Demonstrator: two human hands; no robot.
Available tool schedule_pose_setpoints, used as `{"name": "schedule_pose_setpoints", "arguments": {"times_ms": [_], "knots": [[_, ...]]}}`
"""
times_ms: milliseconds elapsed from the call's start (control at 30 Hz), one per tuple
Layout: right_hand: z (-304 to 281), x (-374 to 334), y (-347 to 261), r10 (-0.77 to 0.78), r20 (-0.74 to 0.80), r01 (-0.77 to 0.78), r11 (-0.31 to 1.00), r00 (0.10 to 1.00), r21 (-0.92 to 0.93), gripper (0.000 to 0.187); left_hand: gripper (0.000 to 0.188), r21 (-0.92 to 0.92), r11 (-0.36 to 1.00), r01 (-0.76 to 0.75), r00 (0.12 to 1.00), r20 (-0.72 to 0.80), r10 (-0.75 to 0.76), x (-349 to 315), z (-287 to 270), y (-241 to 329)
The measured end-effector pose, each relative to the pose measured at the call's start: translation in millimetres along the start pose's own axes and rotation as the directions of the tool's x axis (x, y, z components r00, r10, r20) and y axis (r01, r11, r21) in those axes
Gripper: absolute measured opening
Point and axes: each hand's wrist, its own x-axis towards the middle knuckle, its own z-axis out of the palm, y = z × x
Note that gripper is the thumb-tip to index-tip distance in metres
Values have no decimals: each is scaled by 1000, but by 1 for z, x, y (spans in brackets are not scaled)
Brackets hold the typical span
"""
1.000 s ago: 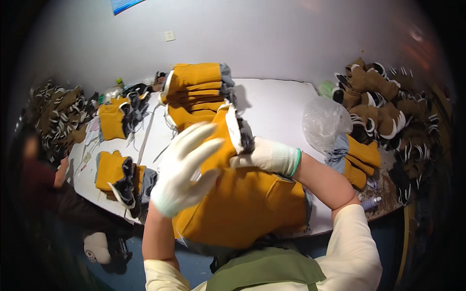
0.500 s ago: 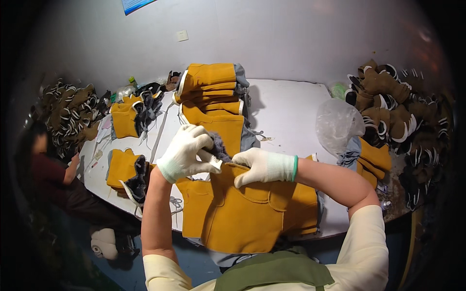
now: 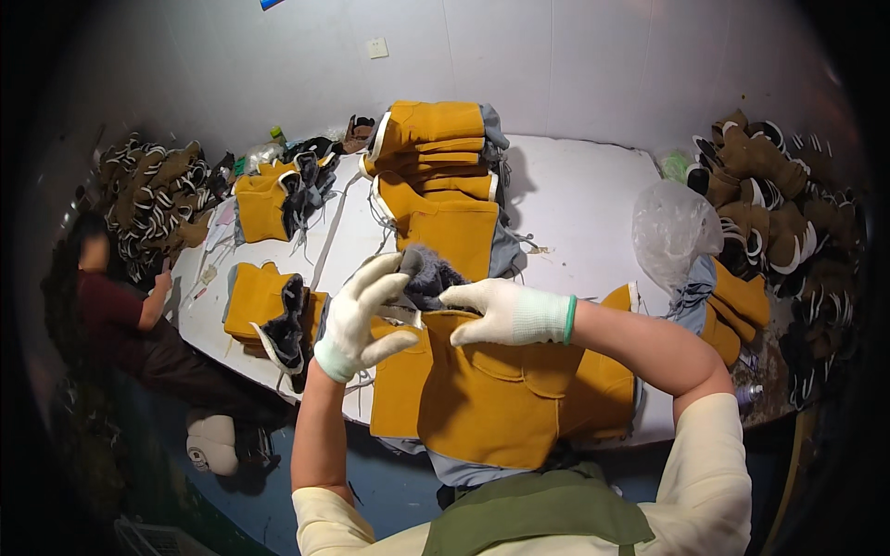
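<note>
My gloved right hand [image 3: 508, 313] grips the top edge of a mustard suede piece [image 3: 491, 412] with curved seams, thumb in front and fingers over the edge. Fluffy dark grey lining [image 3: 429, 275] shows behind that edge, between my hands. My left hand [image 3: 357, 320], in a white glove too, is open at the lining, fingers spread upward and thumb apart; its fingertips are close to the lining, and I cannot tell if they touch. The piece hangs upright at the table's near edge, in front of more mustard suede [image 3: 607, 394] lying on the table.
Beyond my hands stands a tall stack of mustard pieces [image 3: 436, 125] on the white table [image 3: 575, 185]. Smaller stacks [image 3: 260, 208] lie left. A clear plastic bag [image 3: 672, 232] and heaped brown pieces with white edging [image 3: 765, 195] sit right. A person [image 3: 116, 306] is at the left.
My left hand has let go of the top edge; its fingers have opened and spread. The right hand keeps its grip. The whole view has shifted slightly.
</note>
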Motion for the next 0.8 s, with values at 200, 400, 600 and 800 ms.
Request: {"name": "schedule_pose_setpoints", "arguments": {"times_ms": [200, 400, 600, 800], "knots": [[0, -1, -16, 11, 10, -10, 993, 1000, -122, 52, 42, 113, 981, -159, 965, 228, 130, 10, -15, 8], [11, -29, -42, -203, -154, 129, 911, 967, -392, 38, 44, 90, 992, 87, 964, 245, -107, 2, -31, 30], [15, -41, -47, -262, -123, 158, 830, 957, -535, 27, 53, 103, 992, 79, 975, 198, -98, -16, -30, 37], [15, -45, -40, -540, -92, 339, 643, 837, -687, 11, 58, 128, 981, 145, 970, 179, -166, -26, -26, 48]]}}
